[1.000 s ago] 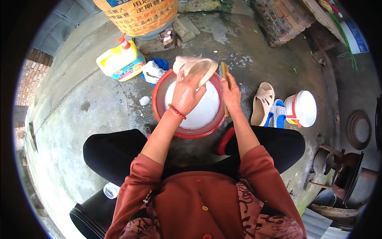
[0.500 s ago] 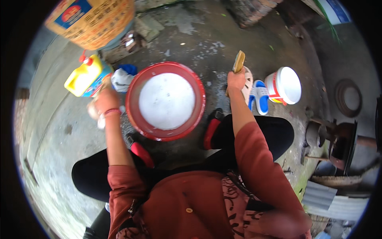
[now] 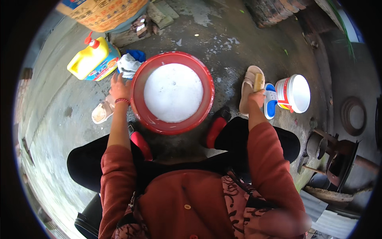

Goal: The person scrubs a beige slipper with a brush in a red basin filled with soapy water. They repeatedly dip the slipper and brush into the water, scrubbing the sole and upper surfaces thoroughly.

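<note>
My left hand (image 3: 119, 88) is open, its fingers spread, beside the left rim of a red basin (image 3: 209, 81) filled with white suds (image 3: 173, 93). A beige sandal (image 3: 102, 110) lies on the ground just left of my left wrist. Beyond my fingertips are a crumpled white cloth (image 3: 128, 66) and a blue cloth (image 3: 137, 55). My right hand (image 3: 258, 97) is closed on a wooden brush (image 3: 259, 81), held over the right side of another beige sandal (image 3: 247, 88). The brush's bristles are hidden.
A yellow pump jug (image 3: 88, 59) stands at the left. Blue-and-white slippers (image 3: 270, 101) and a white bucket (image 3: 301, 93) are on the right. Bricks (image 3: 278, 10) and a large wrapped container (image 3: 107, 16) lie at the far side. Wet concrete surrounds the basin.
My left hand has moved up and right, off the left beige sandal, which now lies on the ground. My right hand has shifted right and lower with the brush.
</note>
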Demonstrator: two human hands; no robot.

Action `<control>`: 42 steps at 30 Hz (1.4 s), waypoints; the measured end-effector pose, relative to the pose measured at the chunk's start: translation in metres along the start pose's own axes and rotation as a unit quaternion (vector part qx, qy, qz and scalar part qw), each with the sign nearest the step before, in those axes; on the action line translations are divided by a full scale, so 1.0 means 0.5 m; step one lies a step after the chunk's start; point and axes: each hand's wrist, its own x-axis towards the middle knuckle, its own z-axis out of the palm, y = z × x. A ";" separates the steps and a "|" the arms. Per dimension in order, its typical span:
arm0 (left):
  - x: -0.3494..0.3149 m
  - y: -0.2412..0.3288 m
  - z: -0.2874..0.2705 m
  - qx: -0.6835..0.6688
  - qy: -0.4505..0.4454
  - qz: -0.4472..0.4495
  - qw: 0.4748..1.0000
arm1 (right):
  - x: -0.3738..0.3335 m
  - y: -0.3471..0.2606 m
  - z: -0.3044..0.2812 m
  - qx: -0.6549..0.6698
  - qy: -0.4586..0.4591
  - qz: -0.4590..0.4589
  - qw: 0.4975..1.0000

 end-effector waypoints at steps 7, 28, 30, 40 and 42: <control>-0.084 0.215 -0.019 -0.321 -0.001 0.198 0.926 | -0.019 -0.107 -0.076 0.062 0.061 -0.095 0.992; -0.238 0.117 -0.050 -0.014 -0.228 -0.040 0.973 | -0.387 -0.218 0.156 0.102 -0.231 -0.369 0.895; -0.233 0.133 -0.055 0.022 -0.233 -0.018 0.972 | -0.378 -0.198 0.216 0.089 -0.327 -0.344 0.876; -0.246 0.175 -0.059 0.123 -0.237 0.107 0.958 | -0.522 -0.286 0.064 0.113 -0.248 -0.558 0.784; -0.254 0.176 -0.049 0.121 -0.216 0.131 0.960 | -0.458 -0.349 0.090 0.068 -0.268 -0.478 0.834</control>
